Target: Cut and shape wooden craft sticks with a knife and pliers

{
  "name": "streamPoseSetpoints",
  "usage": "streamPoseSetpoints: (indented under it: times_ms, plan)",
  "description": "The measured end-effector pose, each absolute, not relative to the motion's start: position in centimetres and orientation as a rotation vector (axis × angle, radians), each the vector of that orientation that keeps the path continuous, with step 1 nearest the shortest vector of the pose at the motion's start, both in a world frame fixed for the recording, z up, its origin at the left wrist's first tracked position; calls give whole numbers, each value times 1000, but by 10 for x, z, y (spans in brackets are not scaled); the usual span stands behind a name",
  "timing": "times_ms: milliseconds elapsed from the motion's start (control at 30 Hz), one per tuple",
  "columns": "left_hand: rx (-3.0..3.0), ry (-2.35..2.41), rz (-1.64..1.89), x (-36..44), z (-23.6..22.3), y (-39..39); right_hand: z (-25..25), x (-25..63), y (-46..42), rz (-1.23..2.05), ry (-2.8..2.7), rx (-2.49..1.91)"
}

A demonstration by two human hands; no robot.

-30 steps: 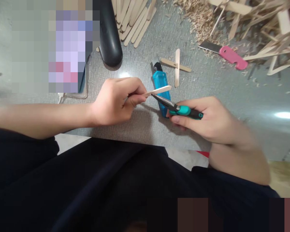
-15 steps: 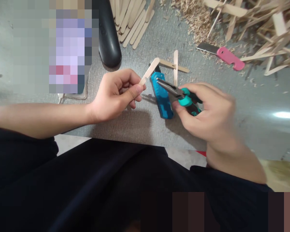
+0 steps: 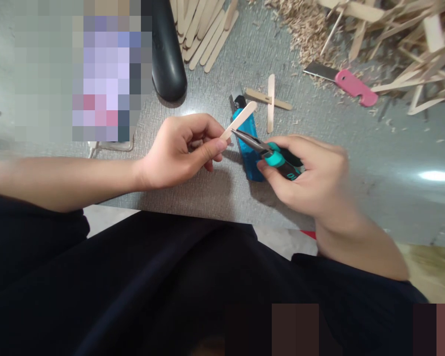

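Observation:
Between thumb and fingers, my left hand (image 3: 189, 151) pinches one end of a wooden craft stick (image 3: 243, 116), which slants up to the right. My right hand (image 3: 307, 170) is wrapped round needle-nose pliers (image 3: 257, 143) with teal and black handles. The plier tips meet the stick's edge close to my left fingertips; whether they grip it I cannot tell. Under the pliers lies a blue utility knife (image 3: 252, 165), partly covered. Just beyond it, two craft sticks (image 3: 270, 106) form a cross on the table.
Several craft sticks (image 3: 211, 42) lie in a pile at the back, beside a black rounded case (image 3: 169, 69). A pink-handled blade (image 3: 356, 88) rests near wood shavings (image 3: 304, 32) and a heap of cut sticks (image 3: 426, 54). The grey table's (image 3: 193, 202) front edge runs before my lap.
The pliers have moved left and slightly down, and their tips now meet the stick. My left hand has shifted a little right and down with the stick.

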State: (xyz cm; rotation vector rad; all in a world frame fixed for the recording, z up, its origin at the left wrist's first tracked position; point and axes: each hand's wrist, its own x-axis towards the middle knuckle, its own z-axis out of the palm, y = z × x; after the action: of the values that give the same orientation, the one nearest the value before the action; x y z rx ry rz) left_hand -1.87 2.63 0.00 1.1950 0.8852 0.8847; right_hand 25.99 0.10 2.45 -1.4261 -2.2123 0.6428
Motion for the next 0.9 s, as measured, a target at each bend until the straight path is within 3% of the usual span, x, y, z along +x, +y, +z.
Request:
streamPoseSetpoints:
  times_ms: [500,900]
  plan:
    - [1455,896,1018,-21,-6,23,25,261,1,671,-2222,-1443]
    - [1205,902,830,-19,7,25,18,265,4,509,-2246,-1324]
